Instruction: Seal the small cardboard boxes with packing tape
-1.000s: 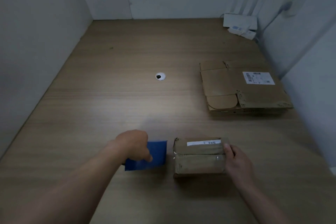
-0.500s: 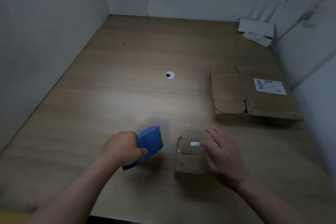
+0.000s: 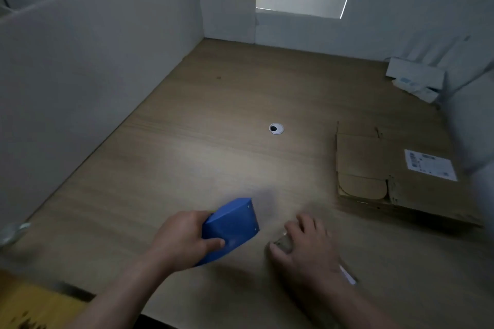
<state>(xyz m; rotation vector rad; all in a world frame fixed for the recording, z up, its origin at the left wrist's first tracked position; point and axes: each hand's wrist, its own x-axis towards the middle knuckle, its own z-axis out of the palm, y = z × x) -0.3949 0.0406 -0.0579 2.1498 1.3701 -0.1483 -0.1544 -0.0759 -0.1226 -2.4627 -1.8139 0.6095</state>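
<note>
At the near edge of the wooden desk [image 3: 213, 141], seen from the head camera: grips the blue tape dispenser [image 3: 231, 227] in the left hand [image 3: 184, 242], fingers wrapped round its body, thumb pressed on its side. Holds it tilted, much as half a second ago. Clasps the small cardboard box [image 3: 285, 244] under the right hand [image 3: 310, 251], fingers bent over the top, thumb at the near left corner. Hides nearly all of the box now, unlike before, when its front face showed. Blurred by motion. Just right of the dispenser, not touching it. Farther right, well apart: a flattened carton [image 3: 387, 168] with a white label [image 3: 430, 164], nearer the frame edge than earlier.
</note>
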